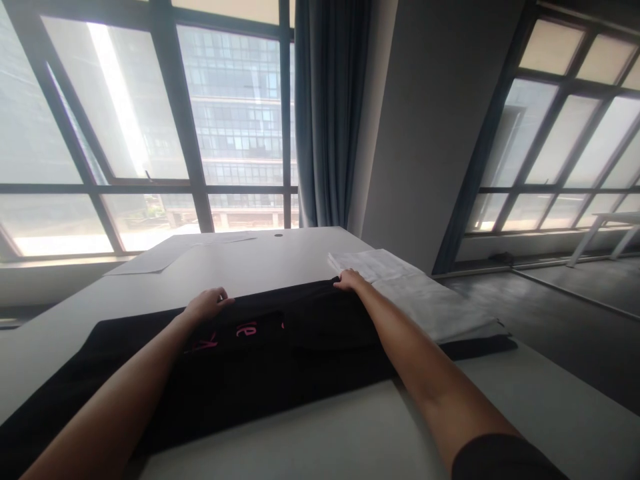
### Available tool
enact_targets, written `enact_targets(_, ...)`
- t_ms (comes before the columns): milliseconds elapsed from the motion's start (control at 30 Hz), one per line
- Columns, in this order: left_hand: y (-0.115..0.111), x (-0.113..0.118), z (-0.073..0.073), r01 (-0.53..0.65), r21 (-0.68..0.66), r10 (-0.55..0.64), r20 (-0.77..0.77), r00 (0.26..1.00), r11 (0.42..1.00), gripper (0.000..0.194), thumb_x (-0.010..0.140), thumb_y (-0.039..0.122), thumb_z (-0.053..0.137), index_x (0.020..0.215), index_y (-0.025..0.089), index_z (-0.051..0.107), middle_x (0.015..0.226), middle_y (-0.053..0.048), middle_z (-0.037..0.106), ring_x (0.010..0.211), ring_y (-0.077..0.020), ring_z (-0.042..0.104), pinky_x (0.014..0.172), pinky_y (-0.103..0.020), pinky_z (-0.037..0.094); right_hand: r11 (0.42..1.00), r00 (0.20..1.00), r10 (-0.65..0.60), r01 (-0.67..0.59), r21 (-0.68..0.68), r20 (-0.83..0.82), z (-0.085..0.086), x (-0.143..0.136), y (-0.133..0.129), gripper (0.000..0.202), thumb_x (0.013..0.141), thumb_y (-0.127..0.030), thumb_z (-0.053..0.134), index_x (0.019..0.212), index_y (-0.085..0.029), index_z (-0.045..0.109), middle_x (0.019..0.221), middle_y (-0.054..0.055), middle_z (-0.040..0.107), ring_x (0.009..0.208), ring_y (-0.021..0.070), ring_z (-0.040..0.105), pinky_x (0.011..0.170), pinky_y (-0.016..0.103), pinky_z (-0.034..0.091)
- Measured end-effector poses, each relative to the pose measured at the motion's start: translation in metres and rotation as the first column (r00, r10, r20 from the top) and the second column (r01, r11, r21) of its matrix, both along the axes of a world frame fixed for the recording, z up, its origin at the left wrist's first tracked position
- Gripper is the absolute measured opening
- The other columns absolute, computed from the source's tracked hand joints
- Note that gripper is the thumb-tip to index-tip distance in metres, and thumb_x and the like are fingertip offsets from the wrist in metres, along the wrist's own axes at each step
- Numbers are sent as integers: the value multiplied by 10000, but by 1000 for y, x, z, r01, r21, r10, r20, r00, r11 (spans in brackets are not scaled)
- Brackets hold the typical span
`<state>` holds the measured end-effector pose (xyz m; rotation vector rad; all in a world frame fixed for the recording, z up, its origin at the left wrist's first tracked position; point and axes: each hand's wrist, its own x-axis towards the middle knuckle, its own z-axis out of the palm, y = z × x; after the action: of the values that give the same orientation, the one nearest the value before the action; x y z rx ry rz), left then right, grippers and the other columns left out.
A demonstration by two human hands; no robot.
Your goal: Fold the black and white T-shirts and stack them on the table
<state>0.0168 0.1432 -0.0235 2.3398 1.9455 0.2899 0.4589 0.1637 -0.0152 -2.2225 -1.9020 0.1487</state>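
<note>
A black shirt with pink lettering lies folded lengthwise across the white table. My left hand has its fingers closed on the far edge of the fabric, left of the lettering. At the far right corner, my right hand pinches the cloth between thumb and fingers. A black cloth strip sticks out to the right beyond my right forearm; whether it belongs to the same shirt is hidden.
White folded cloth lies on the table's right side, close to my right forearm. Thin white sheets rest at the far left. Behind the table are windows, a blue-grey curtain and a grey pillar.
</note>
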Motion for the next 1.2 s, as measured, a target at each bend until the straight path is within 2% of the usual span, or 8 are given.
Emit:
enact_targets(233,-2,-71,4,-39,-74,44,55,998,996,367,779,559,515,853,222,642,918,-78,737,870,-246,680,724,-300,493,964,947,93,-163,-211,-308,29,18,-8,468,637,-453,864,958,-148,713,952,122,735,837,255,706,731,337,548)
enact_targets(333,-5,-87,4,-62,-59,65,61,996,996,383,751,573,509,827,219,632,876,-78,730,845,-251,672,717,-307,486,936,954,78,-170,-308,-290,34,20,-16,543,610,-443,880,1025,-141,701,988,137,734,851,268,708,725,353,559)
enact_targets(500,-10,-107,8,-34,-78,42,104,994,996,465,654,646,546,794,210,631,847,-88,728,836,-286,666,711,-333,488,934,958,140,-212,-289,-249,46,12,-32,399,792,-424,756,1043,-119,696,1085,132,723,1001,260,685,863,332,532)
enact_targets(667,-14,-139,13,-49,-124,63,115,991,991,485,600,680,562,722,213,621,798,-97,722,825,-325,664,700,-367,493,901,931,182,-287,-326,-318,79,15,-42,453,753,-458,785,1066,-142,698,1048,104,735,943,263,692,795,326,556)
enact_targets(867,-12,-155,15,14,-179,11,138,990,984,455,614,662,545,713,223,614,786,-58,711,827,-295,660,718,-353,497,903,973,221,-232,-362,-71,133,3,13,427,664,-371,864,989,-125,735,951,116,732,926,296,694,809,359,550)
enact_targets(933,-11,-150,18,20,-158,1,130,992,987,434,653,639,516,728,222,610,781,-52,703,809,-277,654,716,-346,494,948,974,200,-164,-273,108,150,-14,49,413,680,-299,858,1028,-115,732,1006,139,723,1007,317,677,872,369,528)
enact_targets(1067,-9,-133,22,-10,-84,18,99,995,996,403,757,579,473,810,212,631,822,-67,716,790,-253,648,708,-339,485,979,967,-47,-5,203,249,171,-69,112,644,841,-346,724,1407,-127,508,1342,210,579,1257,344,543,1025,449,434)
enact_targets(1200,-12,-125,17,-60,-122,65,41,997,991,332,790,467,498,873,192,664,907,-98,742,833,-250,660,713,-323,483,956,984,-82,34,291,155,155,-128,120,703,945,-452,551,1518,-112,329,1484,255,427,1344,363,451,1065,519,381)
